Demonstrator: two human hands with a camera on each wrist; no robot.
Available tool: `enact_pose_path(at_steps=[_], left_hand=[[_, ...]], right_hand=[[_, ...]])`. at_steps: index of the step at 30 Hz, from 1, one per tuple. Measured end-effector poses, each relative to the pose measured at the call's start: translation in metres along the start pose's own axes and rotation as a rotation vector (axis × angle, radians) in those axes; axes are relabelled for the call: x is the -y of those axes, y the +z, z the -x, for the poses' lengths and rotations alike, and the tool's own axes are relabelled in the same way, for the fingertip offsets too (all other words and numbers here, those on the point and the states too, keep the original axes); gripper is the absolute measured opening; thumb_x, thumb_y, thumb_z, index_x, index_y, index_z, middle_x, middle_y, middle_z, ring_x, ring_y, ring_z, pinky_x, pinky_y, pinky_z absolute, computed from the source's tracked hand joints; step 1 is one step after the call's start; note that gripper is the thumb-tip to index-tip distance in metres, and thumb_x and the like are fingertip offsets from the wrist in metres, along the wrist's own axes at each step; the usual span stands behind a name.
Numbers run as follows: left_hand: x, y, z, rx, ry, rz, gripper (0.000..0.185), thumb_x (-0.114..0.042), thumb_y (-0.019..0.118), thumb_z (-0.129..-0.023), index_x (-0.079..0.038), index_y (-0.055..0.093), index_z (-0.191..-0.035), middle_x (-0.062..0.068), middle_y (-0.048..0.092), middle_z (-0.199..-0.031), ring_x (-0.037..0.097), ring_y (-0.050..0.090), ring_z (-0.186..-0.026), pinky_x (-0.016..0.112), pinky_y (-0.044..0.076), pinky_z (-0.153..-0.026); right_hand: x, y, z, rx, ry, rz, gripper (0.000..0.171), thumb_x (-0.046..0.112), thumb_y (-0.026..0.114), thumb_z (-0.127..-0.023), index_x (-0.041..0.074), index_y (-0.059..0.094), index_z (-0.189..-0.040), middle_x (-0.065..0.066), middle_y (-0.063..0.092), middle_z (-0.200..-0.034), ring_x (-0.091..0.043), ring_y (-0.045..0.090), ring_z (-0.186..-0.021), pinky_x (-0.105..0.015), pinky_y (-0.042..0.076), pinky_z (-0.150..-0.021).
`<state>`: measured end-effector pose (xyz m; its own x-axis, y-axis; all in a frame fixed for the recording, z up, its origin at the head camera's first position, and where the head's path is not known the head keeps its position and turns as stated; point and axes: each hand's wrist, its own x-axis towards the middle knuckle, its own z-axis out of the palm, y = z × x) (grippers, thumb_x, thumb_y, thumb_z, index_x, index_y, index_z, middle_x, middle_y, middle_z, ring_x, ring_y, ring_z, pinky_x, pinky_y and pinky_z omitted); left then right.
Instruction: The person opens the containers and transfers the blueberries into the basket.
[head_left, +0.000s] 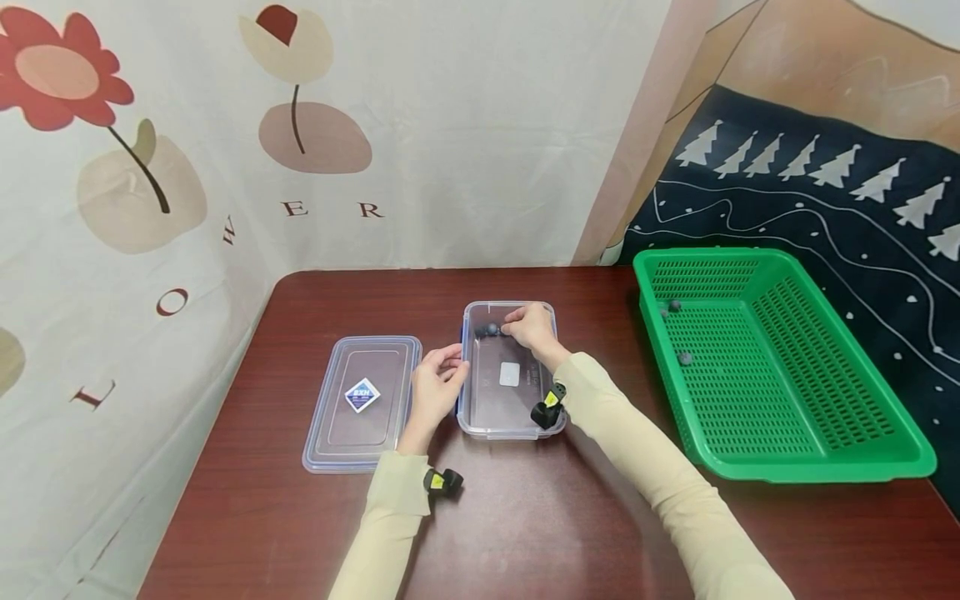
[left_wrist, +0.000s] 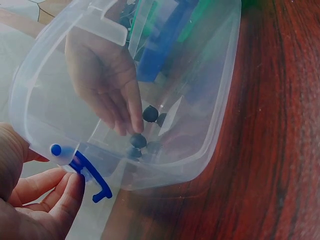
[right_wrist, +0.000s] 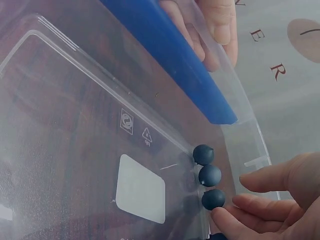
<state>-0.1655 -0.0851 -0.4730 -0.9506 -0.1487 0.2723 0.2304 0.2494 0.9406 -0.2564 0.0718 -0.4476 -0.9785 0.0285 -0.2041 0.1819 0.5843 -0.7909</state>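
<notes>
A clear plastic box (head_left: 483, 408) with blue side latches stands between my hands. At its far end lie several blueberries (right_wrist: 210, 176), three of them in a row in the right wrist view. My right hand (head_left: 534, 329) reaches inside, its fingertips right at the blueberry (right_wrist: 213, 200) at the end of that row and its thumb held apart. On the box's left side, my left hand (head_left: 435, 387) touches the outer wall. In the left wrist view its fingertips lie at the blue latch (left_wrist: 95, 175), which hangs down.
To the left, the clear lid (head_left: 337, 425) with a diamond-shaped label lies flat on the brown table (head_left: 247, 517). A green slotted basket (head_left: 780, 392) stands on the right, with several blueberries (head_left: 685, 358) near its left side. A patterned cloth (head_left: 465, 167) hangs behind the table.
</notes>
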Motion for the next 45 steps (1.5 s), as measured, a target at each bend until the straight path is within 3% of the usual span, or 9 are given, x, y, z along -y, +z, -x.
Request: enact_pose_path(at_steps=[7, 17, 19, 24, 28, 37, 45], left_hand=[[0.009, 0.001, -0.001, -0.008, -0.003, 0.012, 0.026, 0.012, 0.064, -0.078, 0.015, 0.063, -0.104, 0.026, 0.061, -0.095, 0.036, 0.062, -0.084, 0.031, 0.058, -0.079], [0.009, 0.001, -0.002, -0.002, -0.011, 0.012, 0.027, 0.012, 0.064, -0.078, 0.016, 0.062, -0.105, 0.028, 0.061, -0.096, 0.038, 0.061, -0.086, 0.037, 0.058, -0.08], [0.006, 0.0, -0.002, 0.003, -0.011, 0.014, 0.027, 0.013, 0.063, -0.078, 0.018, 0.061, -0.105, 0.03, 0.06, -0.096, 0.041, 0.061, -0.086, 0.041, 0.057, -0.081], [-0.021, -0.003, 0.003, 0.014, -0.005, 0.005, 0.026, 0.017, 0.061, -0.077, 0.022, 0.058, -0.103, 0.034, 0.058, -0.094, 0.044, 0.06, -0.085, 0.045, 0.056, -0.08], [-0.032, -0.005, 0.006, 0.016, -0.004, 0.003, 0.026, 0.017, 0.06, -0.078, 0.023, 0.058, -0.103, 0.035, 0.058, -0.094, 0.044, 0.06, -0.084, 0.045, 0.056, -0.08], [-0.033, -0.005, 0.006, 0.011, -0.006, 0.0, 0.026, 0.017, 0.06, -0.078, 0.023, 0.058, -0.103, 0.035, 0.058, -0.095, 0.045, 0.059, -0.085, 0.047, 0.056, -0.081], [0.005, 0.0, 0.0, -0.005, -0.005, 0.009, 0.027, 0.013, 0.064, -0.078, 0.018, 0.061, -0.104, 0.03, 0.06, -0.095, 0.04, 0.061, -0.085, 0.039, 0.057, -0.08]], right_hand=[[-0.001, 0.003, -0.003, 0.042, 0.053, -0.025, 0.021, 0.002, 0.067, -0.082, -0.004, 0.069, -0.102, -0.019, 0.068, -0.102, -0.028, 0.068, -0.082, -0.025, 0.059, -0.066], [-0.002, 0.009, -0.006, 0.008, 0.019, 0.048, 0.017, 0.004, 0.073, -0.078, -0.005, 0.071, -0.093, -0.018, 0.07, -0.083, -0.018, 0.067, -0.057, -0.022, 0.058, -0.053], [-0.001, 0.01, -0.006, 0.008, 0.01, 0.074, 0.016, 0.005, 0.074, -0.076, -0.004, 0.072, -0.09, -0.016, 0.071, -0.081, -0.013, 0.063, -0.05, -0.02, 0.056, -0.05], [0.0, 0.011, -0.007, 0.032, 0.007, 0.133, 0.011, 0.007, 0.075, -0.076, 0.0, 0.074, -0.084, -0.013, 0.071, -0.075, -0.004, 0.052, -0.04, -0.016, 0.053, -0.046], [0.0, 0.012, -0.007, 0.04, 0.024, 0.132, 0.007, 0.005, 0.075, -0.076, 0.0, 0.074, -0.081, -0.012, 0.071, -0.074, -0.004, 0.053, -0.04, -0.016, 0.054, -0.046], [-0.001, 0.009, -0.006, 0.053, 0.017, 0.113, 0.008, 0.007, 0.075, -0.075, -0.001, 0.073, -0.077, -0.009, 0.067, -0.062, -0.009, 0.058, -0.047, -0.022, 0.056, -0.051], [0.002, 0.001, -0.005, 0.071, 0.014, -0.077, 0.009, 0.002, 0.07, -0.075, -0.004, 0.07, -0.081, -0.011, 0.067, -0.07, -0.021, 0.067, -0.062, -0.032, 0.061, -0.064]])
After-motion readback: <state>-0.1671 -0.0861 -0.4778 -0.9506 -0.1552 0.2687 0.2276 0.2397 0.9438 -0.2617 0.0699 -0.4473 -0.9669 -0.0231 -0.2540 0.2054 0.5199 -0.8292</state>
